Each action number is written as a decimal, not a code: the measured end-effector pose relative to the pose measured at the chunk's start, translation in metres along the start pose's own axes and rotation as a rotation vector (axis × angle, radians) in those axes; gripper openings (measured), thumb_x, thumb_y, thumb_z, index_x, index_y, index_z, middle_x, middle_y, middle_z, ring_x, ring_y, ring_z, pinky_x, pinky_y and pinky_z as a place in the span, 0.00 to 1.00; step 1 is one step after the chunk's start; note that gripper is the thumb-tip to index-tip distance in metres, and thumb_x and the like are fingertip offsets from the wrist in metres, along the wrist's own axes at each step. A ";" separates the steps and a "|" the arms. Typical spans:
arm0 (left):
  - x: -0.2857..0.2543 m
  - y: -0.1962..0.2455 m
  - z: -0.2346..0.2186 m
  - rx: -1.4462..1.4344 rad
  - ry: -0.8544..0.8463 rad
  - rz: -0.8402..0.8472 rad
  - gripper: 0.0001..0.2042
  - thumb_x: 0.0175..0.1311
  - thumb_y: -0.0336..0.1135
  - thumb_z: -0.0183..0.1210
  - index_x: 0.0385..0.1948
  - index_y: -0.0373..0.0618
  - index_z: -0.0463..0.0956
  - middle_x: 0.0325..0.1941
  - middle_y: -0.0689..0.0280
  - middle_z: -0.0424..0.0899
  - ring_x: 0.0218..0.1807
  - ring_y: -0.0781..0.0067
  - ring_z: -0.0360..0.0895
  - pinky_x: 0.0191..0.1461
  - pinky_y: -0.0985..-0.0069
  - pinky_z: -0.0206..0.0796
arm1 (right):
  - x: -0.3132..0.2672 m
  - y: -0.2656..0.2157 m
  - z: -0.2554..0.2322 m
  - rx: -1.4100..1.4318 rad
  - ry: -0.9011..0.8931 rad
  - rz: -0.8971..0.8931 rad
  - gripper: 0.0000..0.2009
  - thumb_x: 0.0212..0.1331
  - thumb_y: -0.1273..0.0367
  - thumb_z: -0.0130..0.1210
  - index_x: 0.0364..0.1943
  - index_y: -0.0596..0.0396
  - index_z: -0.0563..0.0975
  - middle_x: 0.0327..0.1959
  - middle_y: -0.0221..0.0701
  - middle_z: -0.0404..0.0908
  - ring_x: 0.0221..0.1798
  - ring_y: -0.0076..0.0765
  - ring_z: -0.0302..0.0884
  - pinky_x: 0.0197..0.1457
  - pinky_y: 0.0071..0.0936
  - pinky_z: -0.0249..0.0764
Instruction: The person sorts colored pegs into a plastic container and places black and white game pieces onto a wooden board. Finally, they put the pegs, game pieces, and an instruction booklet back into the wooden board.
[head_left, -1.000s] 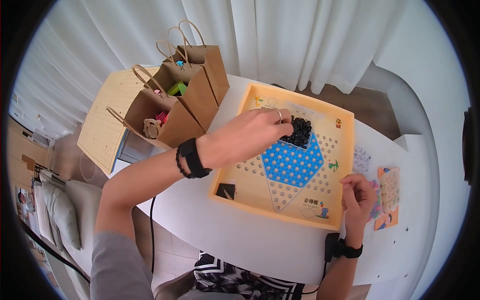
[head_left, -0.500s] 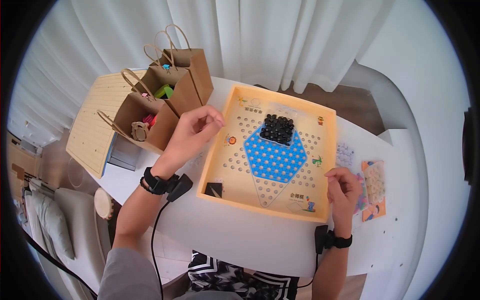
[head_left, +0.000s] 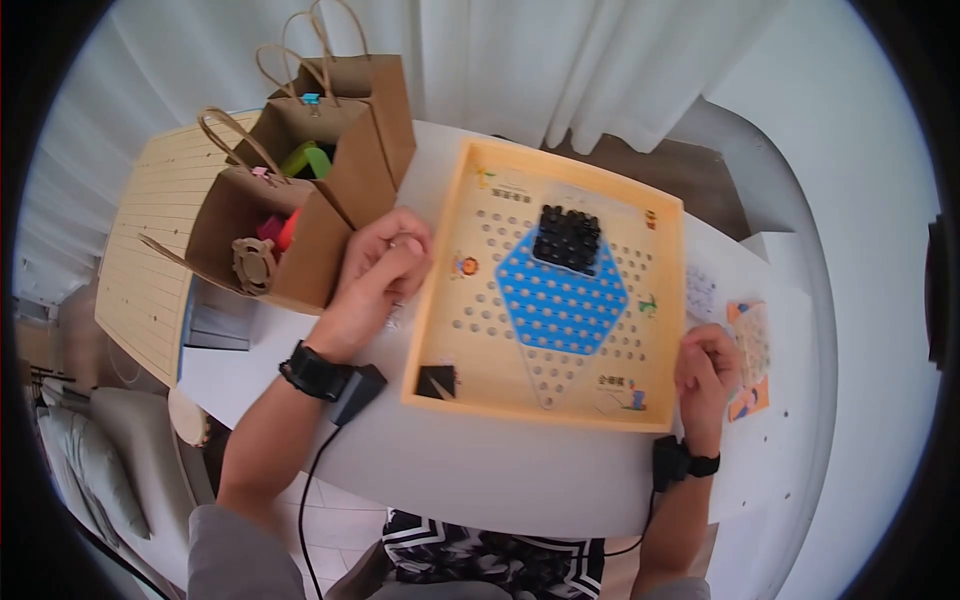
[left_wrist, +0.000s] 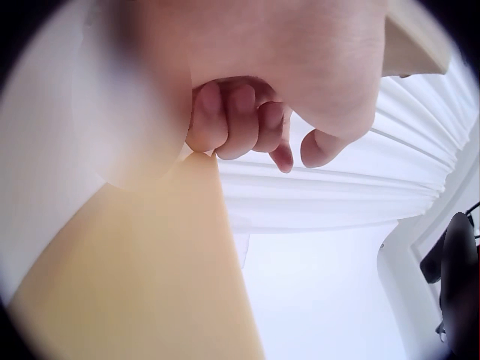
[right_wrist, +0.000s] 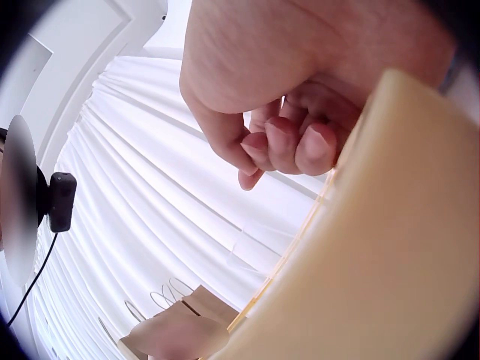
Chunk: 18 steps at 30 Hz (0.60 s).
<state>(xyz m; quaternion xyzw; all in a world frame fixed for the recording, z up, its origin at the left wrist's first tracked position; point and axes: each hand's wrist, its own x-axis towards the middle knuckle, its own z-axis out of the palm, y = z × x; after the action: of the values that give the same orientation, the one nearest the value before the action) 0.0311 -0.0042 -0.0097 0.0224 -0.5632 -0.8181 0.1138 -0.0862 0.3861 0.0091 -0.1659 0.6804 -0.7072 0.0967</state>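
Note:
A pale wooden board tray (head_left: 450,330) with raised edges lies on the white table, its blue hexagon (head_left: 560,300) dotted with holes. Toward its far side a clear box of black pieces (head_left: 567,238) sits on the board. My left hand (head_left: 385,268) rests beside the tray's left edge, fingers loosely curled with nothing between them. On the opposite side, my right hand (head_left: 708,370) is at the right edge, its fingers also loosely bent and holding nothing. Both wrist views show bent fingers right by the tray's wooden wall (left_wrist: 172,255).
Several brown paper bags (head_left: 320,240) stand left of the tray, in front of a slatted wooden board (head_left: 150,220). A small black square (head_left: 436,381) lies in the tray's near left corner. Right of the tray is an orange card (head_left: 750,400) under a packet. White curtains (head_left: 480,70) hang behind.
My left hand has left the box of black pieces and come back to the tray's left edge. The right hand stays by the right edge.

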 end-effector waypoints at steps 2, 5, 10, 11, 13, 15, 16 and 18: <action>0.000 0.000 -0.002 -0.038 -0.020 0.010 0.09 0.76 0.37 0.53 0.38 0.42 0.72 0.18 0.80 0.56 0.20 0.88 0.50 0.26 0.81 0.40 | 0.000 0.004 -0.003 0.001 -0.007 -0.020 0.03 0.69 0.77 0.54 0.38 0.60 0.78 0.24 0.21 0.72 0.18 0.11 0.58 0.22 0.16 0.53; 0.001 0.004 0.000 -0.039 -0.032 -0.014 0.16 0.76 0.47 0.56 0.36 0.43 0.69 0.20 0.79 0.50 0.21 0.85 0.46 0.27 0.78 0.38 | 0.000 0.006 -0.003 -0.021 0.007 -0.017 0.03 0.70 0.76 0.53 0.38 0.59 0.77 0.24 0.21 0.71 0.18 0.12 0.57 0.21 0.16 0.53; 0.000 0.000 -0.002 -0.017 0.001 -0.044 0.18 0.72 0.50 0.59 0.35 0.44 0.68 0.20 0.79 0.50 0.20 0.85 0.46 0.27 0.78 0.39 | -0.002 0.005 -0.002 0.025 0.010 -0.061 0.03 0.70 0.76 0.53 0.39 0.60 0.77 0.22 0.22 0.69 0.17 0.13 0.56 0.21 0.16 0.52; 0.001 0.000 -0.002 -0.023 -0.001 -0.050 0.18 0.72 0.50 0.59 0.35 0.44 0.68 0.20 0.79 0.50 0.20 0.85 0.46 0.27 0.78 0.39 | -0.002 0.005 -0.003 0.020 0.013 -0.055 0.03 0.70 0.76 0.53 0.39 0.60 0.77 0.22 0.22 0.69 0.17 0.13 0.56 0.21 0.16 0.52; 0.001 0.001 -0.001 -0.001 0.020 -0.038 0.17 0.72 0.49 0.59 0.34 0.44 0.68 0.20 0.79 0.50 0.20 0.85 0.46 0.27 0.78 0.39 | -0.002 0.005 -0.005 0.035 -0.023 -0.068 0.03 0.68 0.76 0.53 0.39 0.60 0.77 0.22 0.23 0.70 0.17 0.14 0.56 0.22 0.17 0.52; 0.000 0.002 0.001 -0.008 0.029 -0.050 0.17 0.72 0.48 0.59 0.33 0.45 0.67 0.19 0.79 0.49 0.20 0.85 0.46 0.27 0.77 0.38 | -0.002 0.007 -0.003 0.035 -0.018 -0.081 0.03 0.67 0.76 0.53 0.38 0.61 0.77 0.22 0.23 0.70 0.17 0.14 0.56 0.22 0.17 0.52; 0.001 0.003 0.001 0.003 0.039 -0.047 0.17 0.72 0.48 0.59 0.33 0.45 0.67 0.19 0.79 0.49 0.20 0.85 0.45 0.27 0.77 0.37 | -0.002 0.007 -0.003 0.036 -0.016 -0.103 0.03 0.66 0.77 0.53 0.38 0.61 0.77 0.22 0.24 0.71 0.16 0.15 0.57 0.22 0.18 0.52; 0.001 0.000 0.001 0.004 0.057 -0.046 0.16 0.71 0.47 0.59 0.33 0.45 0.67 0.19 0.80 0.48 0.21 0.85 0.45 0.27 0.77 0.36 | -0.003 0.006 -0.004 0.031 -0.006 -0.086 0.02 0.65 0.77 0.54 0.37 0.61 0.78 0.22 0.24 0.71 0.16 0.15 0.57 0.21 0.18 0.52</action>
<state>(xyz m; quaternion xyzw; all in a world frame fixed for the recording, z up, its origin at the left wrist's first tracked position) 0.0299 -0.0039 -0.0094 0.0588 -0.5607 -0.8184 0.1110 -0.0855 0.3902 0.0024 -0.1956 0.6615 -0.7205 0.0710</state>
